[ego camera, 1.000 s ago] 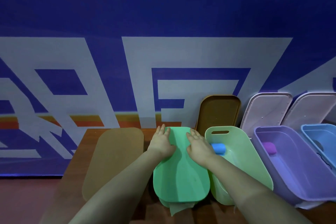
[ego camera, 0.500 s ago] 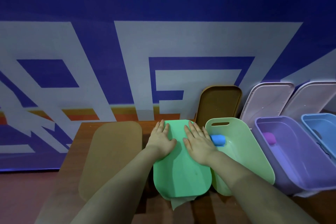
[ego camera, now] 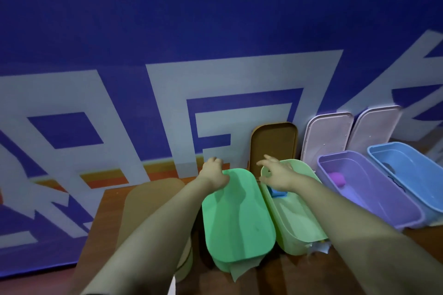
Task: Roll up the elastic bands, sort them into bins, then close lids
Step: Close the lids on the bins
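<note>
the left grip (ego camera: pixel 213 171) rests on the far end of the closed green lid (ego camera: pixel 237 213); whether its fingers hook the rim i cannot tell. just right, the right grip (ego camera: pixel 275 175) hovers with fingers spread, holding nothing, over the far end of the open pale green bin (ego camera: pixel 297 220), blue roll (ego camera: pixel 278 193) inside. the brown lid (ego camera: pixel 274 143) stands on end at the far edge of the worktop (ego camera: pixel 111 213), straight beyond the right grip, likely its next reach.

A blue wall banner (ego camera: pixel 215 31) with large pale shapes rises beyond the fingers (ego camera: pixel 271 163). Its orange stripe (ego camera: pixel 105 178) runs off to their left. Beneath them lies a brown wooden table (ego camera: pixel 107 218), and a torn paper scrap (ego camera: pixel 239 270) sits nearer than the fingers.
</note>
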A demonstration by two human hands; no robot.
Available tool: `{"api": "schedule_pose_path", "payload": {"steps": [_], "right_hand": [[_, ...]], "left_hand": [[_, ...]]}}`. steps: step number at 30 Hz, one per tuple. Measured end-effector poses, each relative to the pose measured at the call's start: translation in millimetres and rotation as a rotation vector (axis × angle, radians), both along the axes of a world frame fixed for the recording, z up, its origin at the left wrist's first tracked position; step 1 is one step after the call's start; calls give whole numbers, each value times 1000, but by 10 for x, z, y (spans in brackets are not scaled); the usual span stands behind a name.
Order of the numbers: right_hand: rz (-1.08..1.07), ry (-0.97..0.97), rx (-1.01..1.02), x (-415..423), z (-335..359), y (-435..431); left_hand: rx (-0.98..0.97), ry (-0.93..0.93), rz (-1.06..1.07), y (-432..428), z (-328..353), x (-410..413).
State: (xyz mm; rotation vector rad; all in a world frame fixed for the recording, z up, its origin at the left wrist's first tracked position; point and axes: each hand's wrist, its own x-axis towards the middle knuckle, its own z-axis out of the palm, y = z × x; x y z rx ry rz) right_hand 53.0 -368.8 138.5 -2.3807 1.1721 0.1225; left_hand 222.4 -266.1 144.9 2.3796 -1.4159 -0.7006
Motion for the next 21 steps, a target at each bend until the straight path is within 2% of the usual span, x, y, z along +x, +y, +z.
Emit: {"api": "schedule_pose_path", "payload": {"steps": [8, 12, 16, 21], "right_hand": [[1, -65, -20, -618, 341, -363], [-51, -249, 101, -933, 368, -626], [-118, -337, 162, -1054, 343, -896], [-173, -379, 231, -996, 266, -1191]], "left_hand": [[-165, 50, 132, -350, 270, -659], [-233, 110, 249, -576, 299, -946], [-259, 142, 340, -770, 277, -1076], [-334, 321, 484, -1038, 244, -1050]]}}
